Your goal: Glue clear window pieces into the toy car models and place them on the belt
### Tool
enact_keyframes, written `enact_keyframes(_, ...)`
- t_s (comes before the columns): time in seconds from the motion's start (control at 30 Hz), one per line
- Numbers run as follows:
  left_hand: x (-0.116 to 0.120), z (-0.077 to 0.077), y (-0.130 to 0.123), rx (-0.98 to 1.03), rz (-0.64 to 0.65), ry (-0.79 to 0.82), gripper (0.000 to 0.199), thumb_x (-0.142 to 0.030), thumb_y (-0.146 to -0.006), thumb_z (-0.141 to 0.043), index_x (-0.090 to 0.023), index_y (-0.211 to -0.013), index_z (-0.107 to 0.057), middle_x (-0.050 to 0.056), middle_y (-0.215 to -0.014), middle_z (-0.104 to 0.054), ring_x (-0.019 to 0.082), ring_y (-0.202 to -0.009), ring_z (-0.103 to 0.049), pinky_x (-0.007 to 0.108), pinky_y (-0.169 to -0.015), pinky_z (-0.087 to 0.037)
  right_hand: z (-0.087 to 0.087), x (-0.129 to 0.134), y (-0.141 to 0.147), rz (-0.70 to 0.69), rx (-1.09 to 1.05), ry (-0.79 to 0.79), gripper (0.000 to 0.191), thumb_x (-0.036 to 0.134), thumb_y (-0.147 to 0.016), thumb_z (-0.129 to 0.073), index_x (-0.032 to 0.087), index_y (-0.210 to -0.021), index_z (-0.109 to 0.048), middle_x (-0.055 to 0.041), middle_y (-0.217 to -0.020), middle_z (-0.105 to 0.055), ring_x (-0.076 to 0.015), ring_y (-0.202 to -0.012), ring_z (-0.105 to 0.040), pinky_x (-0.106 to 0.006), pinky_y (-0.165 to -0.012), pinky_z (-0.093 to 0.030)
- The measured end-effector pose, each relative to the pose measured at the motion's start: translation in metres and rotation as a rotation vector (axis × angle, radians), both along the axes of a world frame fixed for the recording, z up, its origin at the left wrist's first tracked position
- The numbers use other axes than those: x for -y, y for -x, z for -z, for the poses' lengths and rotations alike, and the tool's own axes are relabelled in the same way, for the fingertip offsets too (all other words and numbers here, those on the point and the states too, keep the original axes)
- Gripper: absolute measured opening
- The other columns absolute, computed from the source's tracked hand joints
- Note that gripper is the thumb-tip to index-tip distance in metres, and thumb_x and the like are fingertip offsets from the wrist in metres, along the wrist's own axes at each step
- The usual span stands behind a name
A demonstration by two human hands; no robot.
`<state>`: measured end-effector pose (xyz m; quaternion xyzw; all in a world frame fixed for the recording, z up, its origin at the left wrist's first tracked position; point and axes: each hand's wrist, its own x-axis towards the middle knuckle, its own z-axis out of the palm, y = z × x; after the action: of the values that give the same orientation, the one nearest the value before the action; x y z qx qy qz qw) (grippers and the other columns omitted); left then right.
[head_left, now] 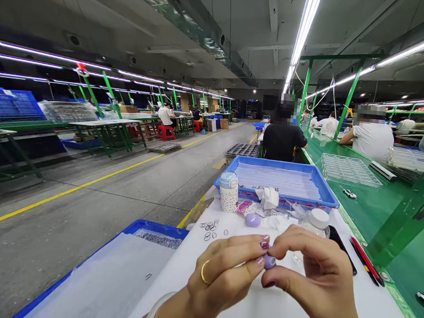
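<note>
Over the white tabletop, my left hand (224, 267) pinches a small lilac rounded piece (270, 262) with a dark spot on its end. The left fingertips cover part of it, so its exact kind is hard to make out. My right hand (315, 274) closes on the same piece from the other side, index finger above and thumb below. Several thin dark rings (210, 236) lie on the white surface beyond my left hand. A larger lilac egg-shaped object (253, 220) sits behind my fingers. Beside my right hand stands a clear jar (318, 222) with a white lid.
At the back, a blue tray (277, 178) holds white sheets. A dotted bottle (228, 193) stands before it. Lower left is another blue tray (110, 279) with dark rings. Pens (367, 261) and a dark phone (342, 249) lie at right. A person (283, 138) sits ahead.
</note>
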<state>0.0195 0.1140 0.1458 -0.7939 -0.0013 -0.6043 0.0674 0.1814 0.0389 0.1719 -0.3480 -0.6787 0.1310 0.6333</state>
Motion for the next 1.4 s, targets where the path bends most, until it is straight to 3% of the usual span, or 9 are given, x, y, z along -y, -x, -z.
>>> enact_keyframes(0.53, 0.002, -0.0012, 0.0029, -0.019, -0.016, -0.022, 0.013, -0.011, -0.093, -0.062, -0.015, -0.105, -0.059, 0.009, -0.099, -0.073, 0.022, -0.093, -0.074, 0.03, -0.08, -0.067, 0.0016, 0.0017, -0.0013, -0.032, 0.014, -0.012, 0.016, 0.015, -0.077, -0.082, 0.022, -0.086, -0.071, 0.0016, -0.074, -0.07, -0.0124, -0.068, -0.063, -0.025, -0.064, -0.05)
enact_keyframes(0.7, 0.0006, 0.0029, 0.0052, -0.03, 0.006, -0.061, 0.012, -0.008, -0.094, -0.061, -0.01, -0.106, -0.061, 0.011, -0.107, -0.07, 0.024, -0.103, -0.071, 0.032, -0.085, -0.066, 0.001, 0.0014, -0.0029, -0.074, 0.045, -0.018, 0.019, 0.011, -0.077, -0.081, 0.021, -0.087, -0.07, 0.0017, -0.076, -0.07, -0.0117, -0.07, -0.063, -0.025, -0.065, -0.05)
enact_keyframes(1.0, 0.0056, -0.0025, 0.0057, -0.043, -0.002, -0.098, 0.006, -0.003, -0.095, -0.058, -0.003, -0.101, -0.06, 0.01, -0.119, -0.061, 0.023, -0.116, -0.063, 0.032, -0.094, -0.064, 0.0007, 0.0011, -0.0034, -0.091, 0.094, -0.102, 0.023, 0.009, -0.077, -0.081, 0.02, -0.093, -0.068, 0.0011, -0.079, -0.07, -0.0103, -0.07, -0.064, -0.022, -0.066, -0.052)
enact_keyframes(1.4, 0.0057, 0.0006, 0.0042, -0.032, 0.034, -0.093, 0.005, -0.004, -0.097, -0.057, -0.002, -0.099, -0.06, 0.011, -0.121, -0.059, 0.023, -0.117, -0.063, 0.031, -0.095, -0.063, -0.007, 0.0038, -0.0019, -0.025, 0.179, -0.209, 0.018, 0.013, -0.08, -0.079, 0.016, -0.095, -0.068, -0.0014, -0.077, -0.07, -0.0101, -0.068, -0.065, -0.02, -0.063, -0.054)
